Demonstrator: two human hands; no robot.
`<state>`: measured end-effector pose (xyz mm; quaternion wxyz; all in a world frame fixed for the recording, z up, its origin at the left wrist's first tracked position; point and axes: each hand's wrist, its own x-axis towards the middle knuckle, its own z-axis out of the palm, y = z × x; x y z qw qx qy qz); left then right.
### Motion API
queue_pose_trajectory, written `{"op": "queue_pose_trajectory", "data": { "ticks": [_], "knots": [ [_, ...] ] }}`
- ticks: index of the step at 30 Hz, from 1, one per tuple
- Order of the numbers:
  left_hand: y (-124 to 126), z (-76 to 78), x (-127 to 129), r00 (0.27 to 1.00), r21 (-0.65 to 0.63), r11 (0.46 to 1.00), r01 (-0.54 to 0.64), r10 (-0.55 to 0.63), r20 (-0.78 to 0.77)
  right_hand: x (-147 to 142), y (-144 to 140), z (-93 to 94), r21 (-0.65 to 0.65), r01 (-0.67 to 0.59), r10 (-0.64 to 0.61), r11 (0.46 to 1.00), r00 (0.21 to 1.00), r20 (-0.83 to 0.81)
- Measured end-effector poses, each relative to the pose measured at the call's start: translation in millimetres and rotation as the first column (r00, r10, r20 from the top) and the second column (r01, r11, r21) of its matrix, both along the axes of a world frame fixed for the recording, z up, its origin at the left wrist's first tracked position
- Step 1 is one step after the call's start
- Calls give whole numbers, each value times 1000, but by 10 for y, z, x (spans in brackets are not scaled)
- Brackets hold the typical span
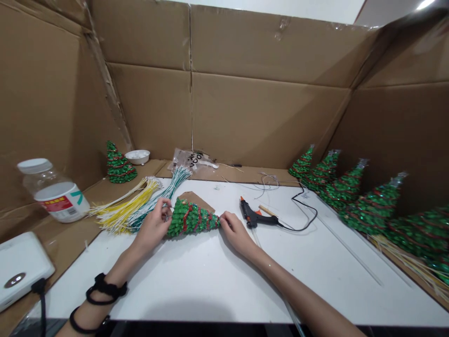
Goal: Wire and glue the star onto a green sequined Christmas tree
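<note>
A small green Christmas tree (191, 219) with red garland lies on its side between my hands, its tip pointing right. My left hand (156, 223) is closed at the wide base, its fingers curled and partly hidden behind the tree. At the narrow tip, my right hand (233, 230) pinches the end between thumb and fingers. Behind the tree is a piece of brown cardboard (196, 200). A black glue gun (257, 216) with an orange nozzle rests to the right of my right hand.
Bundles of yellow stems (122, 208) and green-and-white stems (175, 182) lie at left, near a plastic jar (63, 199) and a white device (23, 267). Several finished trees (372, 206) line the right side. Clear glue sticks (351, 252) and a black cord (312, 220) cross the white board (196, 285).
</note>
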<state>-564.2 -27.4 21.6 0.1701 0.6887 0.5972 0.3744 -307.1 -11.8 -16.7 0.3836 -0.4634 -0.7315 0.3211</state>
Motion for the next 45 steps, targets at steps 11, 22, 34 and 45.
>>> {"op": "queue_pose_trajectory", "data": {
  "ticks": [11,22,34,45],
  "knots": [
    [54,16,57,992,-144,981,127,-122,44,-4,-26,4,-37,-35,35,999,999,4],
    [84,-42,168,926,-173,969,174,-102,363,6,-10,-16,-9,-47,48,999,999,19],
    [182,105,74,974,-169,963,210,-192,119,18,-48,-15,-22,-33,33,999,999,-16],
    [320,335,73,946,-363,879,309,-325,18,45,-82,73,-89,14,-11,996,999,34]
  ]
}}
